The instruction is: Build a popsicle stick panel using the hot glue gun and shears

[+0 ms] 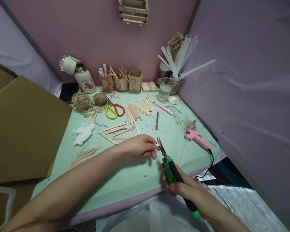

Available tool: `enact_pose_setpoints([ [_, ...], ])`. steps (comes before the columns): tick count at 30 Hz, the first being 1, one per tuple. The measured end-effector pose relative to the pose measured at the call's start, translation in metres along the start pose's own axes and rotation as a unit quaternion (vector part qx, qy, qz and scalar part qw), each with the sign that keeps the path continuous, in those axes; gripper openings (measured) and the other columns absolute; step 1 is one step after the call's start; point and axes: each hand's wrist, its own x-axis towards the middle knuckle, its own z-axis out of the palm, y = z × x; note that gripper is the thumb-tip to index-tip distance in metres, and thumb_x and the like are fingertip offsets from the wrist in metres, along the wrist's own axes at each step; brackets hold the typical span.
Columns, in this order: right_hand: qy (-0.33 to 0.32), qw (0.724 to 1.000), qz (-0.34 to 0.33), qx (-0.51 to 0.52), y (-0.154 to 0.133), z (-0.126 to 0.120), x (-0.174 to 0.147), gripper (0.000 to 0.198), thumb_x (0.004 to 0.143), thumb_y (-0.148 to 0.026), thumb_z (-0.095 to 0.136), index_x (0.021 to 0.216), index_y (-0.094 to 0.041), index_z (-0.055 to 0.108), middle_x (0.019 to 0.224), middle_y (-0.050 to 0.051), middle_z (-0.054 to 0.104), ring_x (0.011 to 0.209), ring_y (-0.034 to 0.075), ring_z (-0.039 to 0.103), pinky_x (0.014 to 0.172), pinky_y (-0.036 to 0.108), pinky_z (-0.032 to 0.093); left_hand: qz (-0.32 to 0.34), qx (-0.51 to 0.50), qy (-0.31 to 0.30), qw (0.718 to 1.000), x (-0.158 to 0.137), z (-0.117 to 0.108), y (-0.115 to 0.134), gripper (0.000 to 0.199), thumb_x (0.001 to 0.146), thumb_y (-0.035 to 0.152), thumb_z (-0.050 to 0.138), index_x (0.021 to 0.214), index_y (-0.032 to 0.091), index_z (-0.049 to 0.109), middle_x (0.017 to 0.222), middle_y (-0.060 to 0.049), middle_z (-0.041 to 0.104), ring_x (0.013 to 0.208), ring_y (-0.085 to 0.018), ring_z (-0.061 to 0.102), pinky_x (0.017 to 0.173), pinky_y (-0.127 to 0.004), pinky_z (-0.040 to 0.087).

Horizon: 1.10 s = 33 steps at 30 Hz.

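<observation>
Over the front middle of the table, my left hand [143,145] pinches a short piece of wooden craft stick [157,145] between thumb and fingers. My right hand [177,183] is wrapped around pliers [170,166] with green and black handles. Their metal jaws point away from me and are at the end of the stick piece; whether they grip it I cannot tell. Loose craft sticks [116,130] lie beyond my left forearm, and more sticks [132,116] are spread farther back. A red-and-black pen [157,120] lies beyond the plier jaws.
At right lies a pink glue gun [198,139] with its cord over the edge. Scissors [114,111], twine [82,101], a pink cutter [163,108] and a clear ruler [175,115] lie farther back. A cup of liquid [164,91] and a bottle [85,79] stand behind. Cardboard [26,129] borders the left.
</observation>
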Motion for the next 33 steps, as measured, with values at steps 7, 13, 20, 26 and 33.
enact_pose_setpoints([
  [7,0.002,1.0,0.008,0.002,-0.0003,0.0036,-0.0001,0.026,0.074,-0.032,0.055,0.098,-0.022,0.054,0.092,0.001,0.054,0.081,0.018,0.047,0.076,0.033,0.035,0.007,0.003,-0.006,1.0,-0.0016,-0.0011,-0.0024,0.033,0.077,0.046,0.067,0.076,0.014,0.061,0.065,-0.002,0.065,0.046,-0.006,0.034,0.045,-0.023,0.02],
  [13,0.004,1.0,0.014,0.016,0.0023,0.0031,-0.0013,0.022,0.074,-0.031,0.056,0.095,-0.022,0.053,0.097,0.002,0.054,0.083,0.018,0.048,0.078,0.034,0.037,0.004,0.011,-0.008,1.0,-0.0022,-0.0004,-0.0003,0.031,0.077,0.045,0.066,0.077,0.014,0.062,0.066,-0.002,0.065,0.046,-0.006,0.034,0.046,-0.023,0.02],
  [20,0.008,1.0,0.029,-0.009,0.001,0.0037,-0.0024,0.017,0.078,-0.028,0.056,0.094,-0.023,0.054,0.099,0.001,0.054,0.085,0.018,0.051,0.08,0.034,0.04,-0.006,0.016,-0.005,1.0,-0.0024,0.0011,0.0022,0.027,0.078,0.04,0.064,0.075,0.014,0.061,0.065,-0.002,0.065,0.046,-0.006,0.034,0.045,-0.023,0.021],
  [26,0.016,0.999,0.033,-0.013,0.0009,0.005,-0.0036,0.016,0.079,-0.029,0.056,0.093,-0.022,0.054,0.097,0.001,0.054,0.084,0.018,0.05,0.079,0.033,0.041,-0.012,0.007,-0.009,1.0,-0.0025,0.0022,0.0023,0.026,0.077,0.039,0.065,0.076,0.014,0.06,0.065,-0.002,0.064,0.046,-0.006,0.034,0.045,-0.023,0.02],
  [33,0.013,0.999,0.034,-0.005,0.0023,0.0061,-0.0041,0.016,0.078,-0.029,0.055,0.093,-0.022,0.053,0.098,0.001,0.053,0.084,0.018,0.05,0.077,0.033,0.04,-0.015,0.001,-0.014,1.0,-0.0013,0.002,-0.0006,0.03,0.074,0.043,0.066,0.081,0.013,0.062,0.066,-0.003,0.065,0.047,-0.006,0.034,0.046,-0.023,0.019],
])
